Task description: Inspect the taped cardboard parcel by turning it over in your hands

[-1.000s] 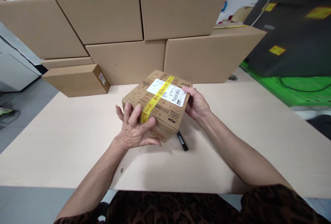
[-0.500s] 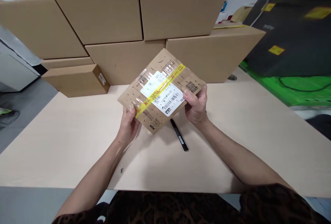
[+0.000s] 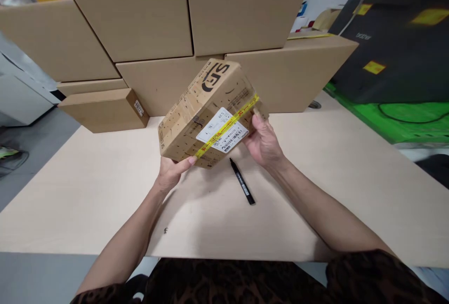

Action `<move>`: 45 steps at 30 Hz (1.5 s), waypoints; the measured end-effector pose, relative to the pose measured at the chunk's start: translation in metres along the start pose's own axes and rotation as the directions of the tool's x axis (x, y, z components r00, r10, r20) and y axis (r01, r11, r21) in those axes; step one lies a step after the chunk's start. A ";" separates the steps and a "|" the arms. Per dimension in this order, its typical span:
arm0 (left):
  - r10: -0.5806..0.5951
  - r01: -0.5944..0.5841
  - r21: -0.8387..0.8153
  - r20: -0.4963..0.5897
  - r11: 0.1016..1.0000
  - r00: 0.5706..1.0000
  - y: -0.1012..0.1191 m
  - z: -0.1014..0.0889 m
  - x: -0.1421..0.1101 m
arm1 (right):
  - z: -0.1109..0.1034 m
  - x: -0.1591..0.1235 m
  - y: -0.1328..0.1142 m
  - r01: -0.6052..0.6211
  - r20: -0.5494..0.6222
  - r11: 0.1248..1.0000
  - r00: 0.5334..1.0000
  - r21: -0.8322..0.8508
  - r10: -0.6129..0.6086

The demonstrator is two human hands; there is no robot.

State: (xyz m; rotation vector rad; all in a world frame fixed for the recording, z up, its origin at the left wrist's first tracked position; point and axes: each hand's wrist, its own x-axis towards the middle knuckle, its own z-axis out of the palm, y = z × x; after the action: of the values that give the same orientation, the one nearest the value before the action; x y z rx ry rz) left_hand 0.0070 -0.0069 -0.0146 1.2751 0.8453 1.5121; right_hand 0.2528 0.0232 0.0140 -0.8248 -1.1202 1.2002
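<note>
on the table (image 3: 333,163), big boxes (image 3: 245,9) stand stacked at twelve o'clock. the parcel (image 3: 203,116) is held tilted before them, off the table: the left hand (image 3: 170,173) pinches its seven o'clock corner, the right hand (image 3: 264,142) its four o'clock edge, perhaps so the label (image 3: 234,134) shows. the pen (image 3: 242,181) lies at five o'clock, leaving both hands free.

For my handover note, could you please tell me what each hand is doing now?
Left hand: closed on the taped box.
Right hand: closed on the same box.
</note>
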 end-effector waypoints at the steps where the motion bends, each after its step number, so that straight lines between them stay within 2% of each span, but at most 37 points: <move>1: -0.001 0.002 0.026 -0.007 1.000 1.000 -0.003 -0.003 0.001 | -0.002 0.001 -0.001 -0.016 0.029 1.000 0.999 0.016 0.016; 4: -0.068 0.074 0.082 -0.075 0.994 0.995 -0.011 -0.011 0.004 | -0.009 0.004 -0.002 -0.100 0.067 0.990 0.993 0.101 0.093; 7: -0.151 0.161 0.080 -0.119 0.984 0.981 -0.013 -0.016 0.007 | -0.016 0.008 -0.003 -0.197 0.018 0.956 0.980 0.218 0.198; 9: -0.228 0.229 0.032 -0.044 0.973 0.973 -0.008 -0.019 0.009 | -0.018 0.010 -0.004 -0.210 -0.025 0.938 0.974 0.275 0.226; 10: -0.287 0.288 -0.003 0.049 0.958 0.957 -0.003 -0.021 0.010 | -0.018 0.010 -0.004 -0.202 -0.040 0.932 0.974 0.299 0.224; 12: -0.378 0.412 -0.101 0.246 0.906 0.892 0.006 -0.026 0.012 | -0.015 0.011 -0.003 -0.165 -0.060 0.923 0.978 0.348 0.198; 14: -0.399 0.479 -0.212 0.330 0.852 0.856 0.013 -0.030 0.013 | -0.013 0.012 -0.002 -0.121 -0.063 0.918 0.986 0.377 0.156; 15: -0.401 0.490 -0.259 0.331 0.832 0.855 0.015 -0.032 0.014 | -0.011 0.012 0.000 -0.100 -0.058 0.919 0.989 0.380 0.132; 19: -0.408 0.457 -0.357 0.206 0.815 0.889 0.010 -0.037 0.020 | -0.009 0.013 0.006 -0.033 -0.058 0.923 0.997 0.383 0.059; 23: -0.353 0.321 -0.425 0.005 0.846 0.936 0.002 -0.040 0.025 | -0.009 0.011 0.009 0.009 -0.066 0.929 0.998 0.371 0.016; 26: -0.286 0.219 -0.436 -0.093 0.873 0.954 -0.001 -0.042 0.029 | -0.011 0.009 0.008 -0.029 -0.013 0.938 0.999 0.344 0.036; 29: -0.235 0.145 -0.429 -0.163 0.892 0.958 -0.002 -0.043 0.031 | -0.012 0.007 0.008 -0.131 0.043 0.951 0.991 0.279 0.124; 32: -0.210 0.123 -0.433 -0.160 0.893 0.964 0.002 -0.039 0.029 | -0.011 0.004 0.007 -0.201 0.042 0.959 0.980 0.202 0.196; 35: -0.185 0.126 -0.444 -0.093 0.887 0.978 0.010 -0.032 0.025 | -0.006 0.000 0.002 -0.183 0.016 0.966 0.983 0.183 0.183; 38: -0.198 0.150 -0.439 -0.065 0.886 0.978 0.014 -0.029 0.022 | -0.004 -0.003 -0.004 -0.141 0.026 0.979 0.990 0.148 0.139; 43: -0.355 0.294 -0.452 -0.054 0.842 0.933 0.009 -0.035 0.022 | -0.009 -0.004 -0.006 0.029 0.086 1.000 0.996 -0.005 -0.028; 45: -0.357 0.290 -0.454 -0.067 0.843 0.932 0.008 -0.035 0.023 | -0.011 -0.003 -0.003 0.057 0.103 0.998 0.993 -0.035 -0.053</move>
State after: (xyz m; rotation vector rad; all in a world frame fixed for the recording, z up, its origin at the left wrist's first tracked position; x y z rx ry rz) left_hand -0.0292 0.0145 -0.0073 0.6547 0.7177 1.4258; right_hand 0.2639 0.0200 0.0135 -0.7630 -1.2441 1.1890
